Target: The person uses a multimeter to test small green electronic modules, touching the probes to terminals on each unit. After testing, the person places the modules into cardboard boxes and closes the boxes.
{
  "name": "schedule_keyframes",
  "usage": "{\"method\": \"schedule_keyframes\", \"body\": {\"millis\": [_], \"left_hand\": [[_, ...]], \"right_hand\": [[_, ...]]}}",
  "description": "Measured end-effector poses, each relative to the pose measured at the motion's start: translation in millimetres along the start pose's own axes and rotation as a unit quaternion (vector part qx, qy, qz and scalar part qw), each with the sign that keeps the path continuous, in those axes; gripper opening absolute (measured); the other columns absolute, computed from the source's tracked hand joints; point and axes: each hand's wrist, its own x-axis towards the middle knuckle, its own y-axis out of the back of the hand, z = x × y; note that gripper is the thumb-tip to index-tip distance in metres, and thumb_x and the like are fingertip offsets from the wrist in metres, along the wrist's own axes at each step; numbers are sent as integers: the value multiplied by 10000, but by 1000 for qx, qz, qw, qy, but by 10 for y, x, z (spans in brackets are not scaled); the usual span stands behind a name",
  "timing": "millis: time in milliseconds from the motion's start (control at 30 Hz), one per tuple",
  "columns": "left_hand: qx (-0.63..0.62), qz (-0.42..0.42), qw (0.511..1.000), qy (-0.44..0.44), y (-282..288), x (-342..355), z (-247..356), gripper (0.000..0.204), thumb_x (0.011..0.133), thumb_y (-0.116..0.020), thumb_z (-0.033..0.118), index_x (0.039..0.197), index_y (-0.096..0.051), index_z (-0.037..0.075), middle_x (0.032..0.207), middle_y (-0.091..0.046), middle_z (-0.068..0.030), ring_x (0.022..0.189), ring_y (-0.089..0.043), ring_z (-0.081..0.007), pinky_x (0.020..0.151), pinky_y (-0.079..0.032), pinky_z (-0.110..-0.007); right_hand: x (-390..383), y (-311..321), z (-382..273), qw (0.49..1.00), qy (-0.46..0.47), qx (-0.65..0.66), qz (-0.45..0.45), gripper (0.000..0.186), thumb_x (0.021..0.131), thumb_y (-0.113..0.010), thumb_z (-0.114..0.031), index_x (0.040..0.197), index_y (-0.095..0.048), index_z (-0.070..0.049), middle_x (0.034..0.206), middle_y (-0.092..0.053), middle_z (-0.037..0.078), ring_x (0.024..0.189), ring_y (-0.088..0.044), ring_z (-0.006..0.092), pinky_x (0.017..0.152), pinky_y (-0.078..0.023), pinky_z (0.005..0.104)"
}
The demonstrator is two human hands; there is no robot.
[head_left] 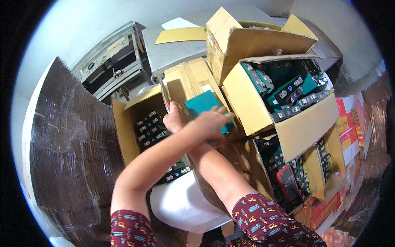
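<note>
My forearms cross, the left over the right. My left hand (pixel 212 122) reaches over a teal block-shaped battery (pixel 202 101) and touches it, its fingers stretched out and slightly blurred. The battery lies tilted on closed brown cardboard (pixel 187 82). My right hand (pixel 176 118) is closed beside the battery's left end, at the flap of an open carton (pixel 119 123). A small red bit shows at its fingertips, too small to name. In that carton stand several dark batteries (pixel 150 127) with metal terminals on top, partly hidden by my left arm.
On the right, an open carton (pixel 306 125) holds teal batteries (pixel 288 90). Below it, a red-framed meter (pixel 286 181) lies on more batteries. Another carton (pixel 267 47) stands behind. A white rounded surface (pixel 185 206) is near me; a metal frame (pixel 117 66) stands far left.
</note>
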Motion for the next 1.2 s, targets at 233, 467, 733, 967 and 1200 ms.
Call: {"method": "schedule_keyframes", "body": {"millis": [233,467,733,967,1200], "left_hand": [[195,-143,967,76,-415,613,276,1070,790,-872,295,1635,-219,363,1710,-149,-141,1515,-232,-505,837,-610,-646],[303,-138,942,-32,-712,535,56,761,982,-653,278,1626,-258,373,1697,-193,-118,1493,-247,-553,791,-632,-639],[386,-118,913,-65,-841,631,-41,653,978,-641,293,1567,-381,402,1650,-262,-105,1454,-341,-541,712,-661,-581],[197,55,978,-52,-113,152,-115,623,901,-711,221,1462,-448,164,1399,-523,-188,1097,-669,-418,745,-633,-467],[97,227,965,89,281,144,-581,247,901,-630,148,1106,-627,9,989,-737,-206,943,-740,-369,789,-595,-461]], "right_hand": [[87,169,36,999,-39,-8,-25,270,817,-658,-51,1063,-593,39,1071,-669,291,1005,-669,482,895,-537,555],[-25,-26,18,1000,-21,-9,1,249,842,-626,-50,1070,-562,29,1090,-638,279,976,-660,488,858,-545,567],[10,-41,60,1000,5,28,2,254,836,-617,-31,1072,-552,38,1110,-627,292,1007,-643,503,884,-527,577],[76,-261,270,1000,-16,-1,20,257,836,-618,-84,1072,-551,-9,973,-656,226,888,-661,427,824,-522,536],[278,-595,703,973,-58,171,-146,388,1054,-468,-420,1270,-530,-104,1184,-571,108,1102,-557,252,985,-431,426]]}}
